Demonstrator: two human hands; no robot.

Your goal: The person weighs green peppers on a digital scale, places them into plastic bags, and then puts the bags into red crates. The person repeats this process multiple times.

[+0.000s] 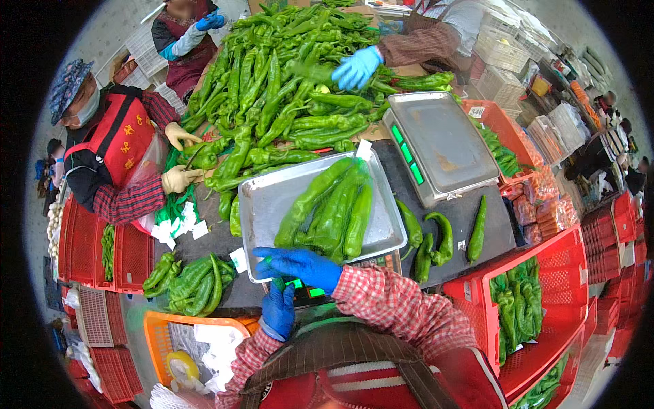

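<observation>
A green mesh bag of long green peppers (327, 214) lies on the metal tray of a scale (260, 204) right in front of me. A white tag (364, 149) sticks out at the bag's far end. My right hand (304, 268), in a blue glove, reaches across the tray's near edge, fingers pointing left, close to the bag's near end. Just below it is my left hand (279, 309), also blue-gloved, with its fingertips raised beside the tray's near edge. A bit of green shows by the fingers of both hands; whether they grip it is unclear. Lit green displays show under my right wrist.
Loose green peppers (276, 76) are heaped at the far side. A second scale (444, 143) stands right. Bagged peppers (196, 286) lie left, above an orange basket (153, 337). A red crate (562, 276) holds bagged peppers. Co-workers' gloved hands (357, 69) work around the heap.
</observation>
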